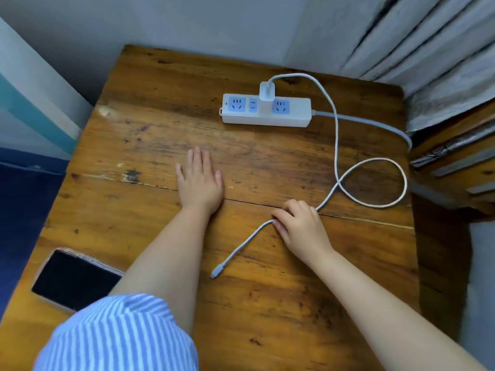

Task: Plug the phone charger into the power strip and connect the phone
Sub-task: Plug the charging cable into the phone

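I see the power strip (pixel 266 110) lying crosswise at the far side of the wooden table (pixel 294 303), the charger (pixel 267 91) plugged in upright. My right hand (pixel 301 226) pinches the cable (pixel 334 124); its connector (pixel 215 273) points near-left. My left hand (pixel 199 180) rests flat, fingers spread. The phone (pixel 73 279) lies at the near-left edge; curtains (pixel 428 44) hang at right.

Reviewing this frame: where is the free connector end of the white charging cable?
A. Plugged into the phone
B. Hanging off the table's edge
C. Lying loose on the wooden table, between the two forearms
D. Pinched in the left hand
C: the connector lies bare on the table, apart from the phone at the near left; the right hand holds the cable further up, and the left hand rests flat, holding nothing.
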A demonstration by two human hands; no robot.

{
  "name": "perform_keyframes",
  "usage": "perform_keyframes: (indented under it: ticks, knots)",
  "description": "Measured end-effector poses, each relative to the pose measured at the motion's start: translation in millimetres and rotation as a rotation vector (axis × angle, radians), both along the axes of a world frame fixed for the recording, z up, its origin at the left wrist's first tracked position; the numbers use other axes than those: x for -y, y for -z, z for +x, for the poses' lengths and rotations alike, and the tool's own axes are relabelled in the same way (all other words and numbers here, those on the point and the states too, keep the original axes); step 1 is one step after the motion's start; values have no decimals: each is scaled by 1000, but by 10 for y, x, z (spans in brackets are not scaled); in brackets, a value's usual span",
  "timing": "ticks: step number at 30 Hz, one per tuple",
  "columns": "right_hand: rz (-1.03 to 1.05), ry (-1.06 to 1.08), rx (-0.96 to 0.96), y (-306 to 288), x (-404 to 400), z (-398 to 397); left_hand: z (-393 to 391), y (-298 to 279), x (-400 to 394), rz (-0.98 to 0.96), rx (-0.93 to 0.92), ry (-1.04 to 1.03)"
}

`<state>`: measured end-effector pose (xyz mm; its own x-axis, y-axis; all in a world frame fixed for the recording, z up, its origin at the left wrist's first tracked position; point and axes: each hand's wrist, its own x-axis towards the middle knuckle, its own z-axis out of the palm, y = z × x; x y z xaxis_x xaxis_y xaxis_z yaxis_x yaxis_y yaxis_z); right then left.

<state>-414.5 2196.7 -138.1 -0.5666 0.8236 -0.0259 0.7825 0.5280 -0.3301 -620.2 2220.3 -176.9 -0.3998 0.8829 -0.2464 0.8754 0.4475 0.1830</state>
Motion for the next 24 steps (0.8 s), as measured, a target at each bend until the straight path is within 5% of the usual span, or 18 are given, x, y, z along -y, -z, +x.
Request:
perform_keyframes:
  ticks: [10,16,24]
  knots:
    - [-34,52,135,-77,451,359,300,-368,979,-133,174,158]
    - [10,87,165,-124,668,298,-65,-528,1509,-287,67,237]
    - [-191,-88,199,-120,539,287,-282,-509,1574,-484,-174,520]
